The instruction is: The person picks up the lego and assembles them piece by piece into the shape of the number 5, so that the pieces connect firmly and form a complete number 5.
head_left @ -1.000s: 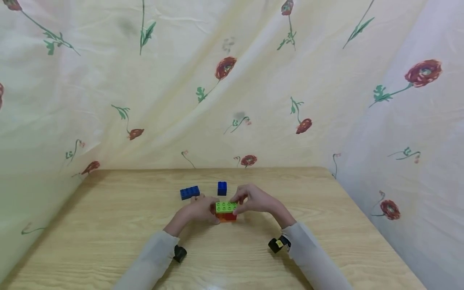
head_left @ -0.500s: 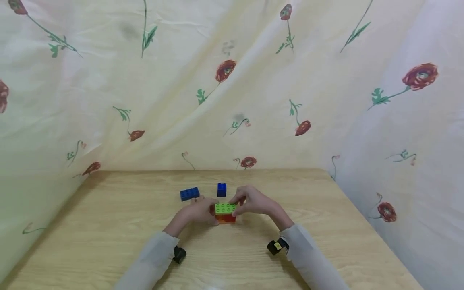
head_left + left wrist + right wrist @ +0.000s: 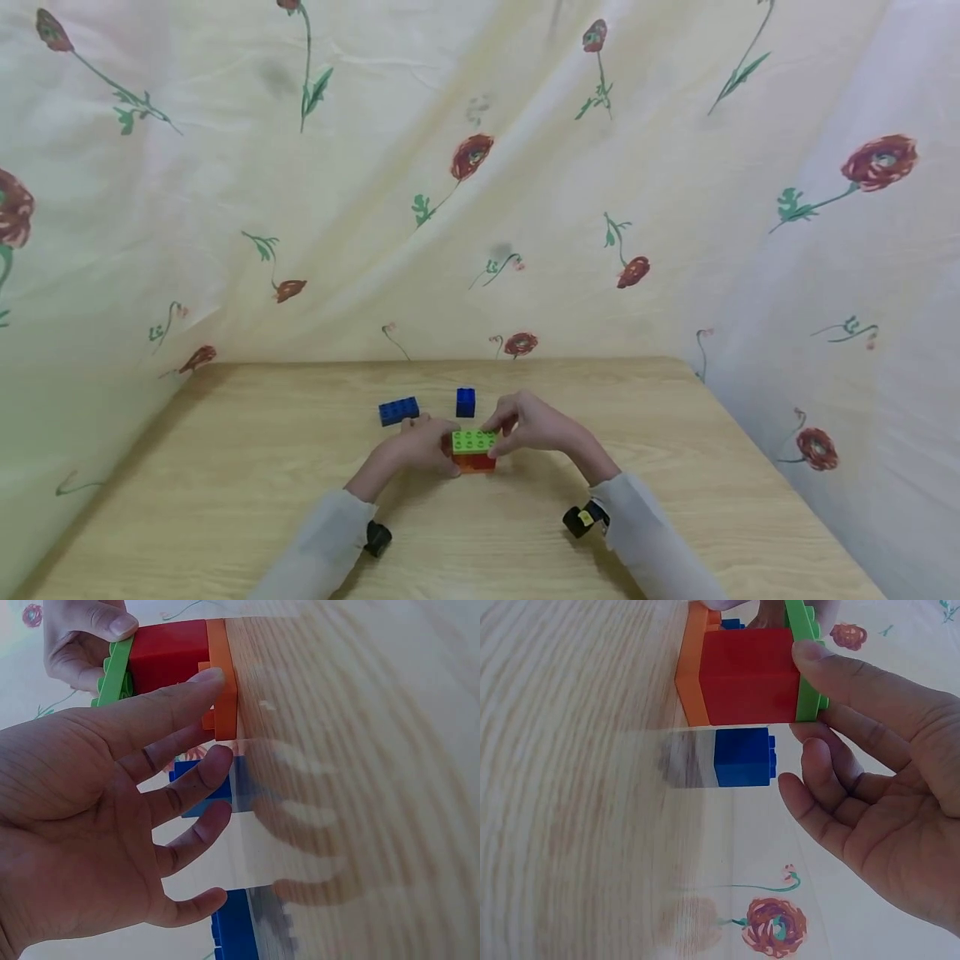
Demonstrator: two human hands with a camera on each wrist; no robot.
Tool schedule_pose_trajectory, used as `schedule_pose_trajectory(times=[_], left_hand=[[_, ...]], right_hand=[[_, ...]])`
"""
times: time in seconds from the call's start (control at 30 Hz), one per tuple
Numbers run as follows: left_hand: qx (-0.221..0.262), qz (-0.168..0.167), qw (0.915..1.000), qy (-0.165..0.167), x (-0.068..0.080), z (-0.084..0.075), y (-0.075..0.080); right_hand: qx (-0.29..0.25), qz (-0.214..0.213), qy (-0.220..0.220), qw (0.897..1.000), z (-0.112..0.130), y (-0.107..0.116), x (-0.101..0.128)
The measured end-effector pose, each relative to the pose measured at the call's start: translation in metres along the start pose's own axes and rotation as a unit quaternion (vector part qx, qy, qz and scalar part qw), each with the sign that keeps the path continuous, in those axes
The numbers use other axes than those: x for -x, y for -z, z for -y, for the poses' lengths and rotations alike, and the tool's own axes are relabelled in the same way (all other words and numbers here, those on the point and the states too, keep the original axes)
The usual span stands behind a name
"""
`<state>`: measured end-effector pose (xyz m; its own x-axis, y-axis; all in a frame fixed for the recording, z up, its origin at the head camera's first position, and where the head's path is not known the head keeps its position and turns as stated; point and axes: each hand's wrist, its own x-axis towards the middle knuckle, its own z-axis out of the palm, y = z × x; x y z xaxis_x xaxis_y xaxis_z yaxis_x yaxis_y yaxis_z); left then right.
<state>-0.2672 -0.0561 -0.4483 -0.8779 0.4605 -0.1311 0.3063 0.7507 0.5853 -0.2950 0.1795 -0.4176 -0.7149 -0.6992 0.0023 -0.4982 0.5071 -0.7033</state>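
A: Where was the brick stack (image 3: 474, 451) found?
B: It was noted near the middle of the wooden table (image 3: 225, 467), standing flat. Three layers were counted: an orange plate (image 3: 694, 664) at the bottom, a red brick (image 3: 750, 675) above it, a green plate (image 3: 473, 440) on top.

A: And the left hand (image 3: 417, 446)?
B: It was seen against the stack's left end. In the left wrist view the index fingertip (image 3: 208, 676) was laid on the orange plate's edge, with the fingers spread and nearly straight (nothing was gripped by them). The thumb was hidden from the wrist view.

A: The right hand (image 3: 531, 425)?
B: It was recorded at the stack's right end. A fingertip (image 3: 810, 656) was pressed on the green plate, as the right wrist view showed, and another fingertip was seen on that plate's far edge in the left wrist view. The plate was judged to be pinched between them; the remaining fingers were held loosely curled, off the stack.

A: What else was logged around the stack?
B: A small blue brick (image 3: 465, 402) was noted just behind the stack, apart from it. A longer blue brick (image 3: 398, 410) was noted behind and to the left of the stack, just beyond the left hand's knuckles. A flowered cloth (image 3: 480, 183) was hung behind the table and down both sides.
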Motion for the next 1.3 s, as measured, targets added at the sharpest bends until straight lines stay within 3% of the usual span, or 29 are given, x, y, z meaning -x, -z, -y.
schedule_pose_trajectory(times=[0.3,0.5,0.83,1.3], left_hand=[[-0.008,-0.001,0.9999,0.015,0.0025,-0.0034,0.0034],[-0.013,0.006,0.9999,0.002,0.0017,-0.0030,0.0043],[-0.004,0.003,1.0000,0.001,0.0002,0.0057,0.0002],[0.005,0.002,1.0000,0.004,-0.0011,0.0044,0.0049]], right_hand=[[0.002,0.011,-0.002,1.000,0.0049,0.0045,-0.0056],[-0.005,0.021,-0.005,1.000,0.0058,0.0064,-0.0088],[0.018,0.014,-0.001,1.000,0.0050,0.0010,-0.0074],[0.021,0.005,-0.006,1.000,0.0046,0.0033,-0.0067]])
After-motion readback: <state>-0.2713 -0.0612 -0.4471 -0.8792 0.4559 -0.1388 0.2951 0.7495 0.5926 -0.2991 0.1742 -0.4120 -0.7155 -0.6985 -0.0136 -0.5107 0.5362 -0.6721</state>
